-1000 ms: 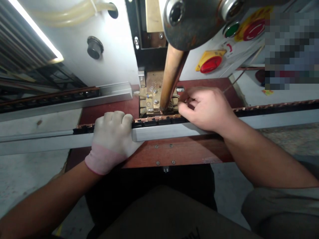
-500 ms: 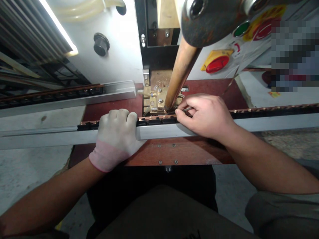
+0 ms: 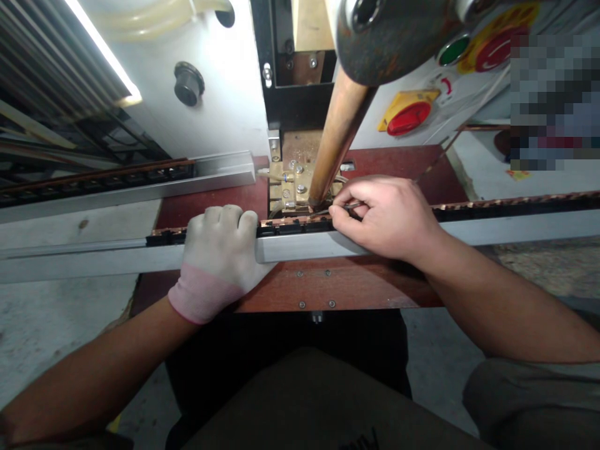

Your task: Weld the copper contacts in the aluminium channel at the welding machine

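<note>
My left hand, in a white glove with a pink cuff, is wrapped over a long aluminium rail. Inside the rail runs a black strip topped with copper pieces. My bare right hand pinches a thin dark metal tool, perhaps tweezers. Its tip lies at the copper pieces, beside the lower end of a slanting copper electrode rod. Behind the rail sits a brass block with bolts and small hoses. My right fingers hide part of the tool.
A reddish-brown board lies under the rail. Another loaded rail stands behind on the left. The machine panel carries a red rotary switch, a green button and a black knob. A dark clamp head overhangs the work.
The tool's thin tip now shows further left, reaching the copper pieces by the rod. Both hands stay nearly in place, and the view has shifted slightly.
</note>
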Demonstrator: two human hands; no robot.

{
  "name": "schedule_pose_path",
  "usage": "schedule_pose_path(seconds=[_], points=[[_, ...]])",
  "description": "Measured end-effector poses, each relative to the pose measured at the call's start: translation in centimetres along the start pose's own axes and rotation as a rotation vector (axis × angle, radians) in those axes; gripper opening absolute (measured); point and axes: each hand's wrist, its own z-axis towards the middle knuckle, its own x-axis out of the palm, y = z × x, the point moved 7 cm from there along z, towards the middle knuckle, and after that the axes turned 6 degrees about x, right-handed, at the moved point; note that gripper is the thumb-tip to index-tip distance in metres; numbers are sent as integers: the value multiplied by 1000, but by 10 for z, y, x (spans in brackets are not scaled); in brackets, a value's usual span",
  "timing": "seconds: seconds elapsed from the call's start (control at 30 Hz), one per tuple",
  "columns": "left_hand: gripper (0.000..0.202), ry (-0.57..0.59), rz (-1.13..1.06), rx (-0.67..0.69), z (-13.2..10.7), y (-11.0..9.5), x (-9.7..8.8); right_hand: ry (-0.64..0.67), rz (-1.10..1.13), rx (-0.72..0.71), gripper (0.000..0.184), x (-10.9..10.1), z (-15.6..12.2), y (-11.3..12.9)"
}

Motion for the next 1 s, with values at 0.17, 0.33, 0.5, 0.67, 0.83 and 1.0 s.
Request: schedule_pose_path(seconds=[0.17,0.33,0.5,0.67,0.83,1.0], points=[[56,-19,-13,-1,-1,0,0,12,-27,16,14,2,0,-2],[56,-31,-36,2,-1,1,-2,6,-17,17,17,0,0,-1],[54,-39,-50,-1,-2,1,-2,1,-20,7,16,0,-1,-1],[58,-11,-38,-4,-1,1,-2,17,-11,0,18,-1,-1,3],[58,-19,-39,-6,0,1,-2,-10,19,-8,17,-4,-2,6],[58,-22,-41,-3,-1,1,-2,-2,-14,8,16,-1,-2,3]])
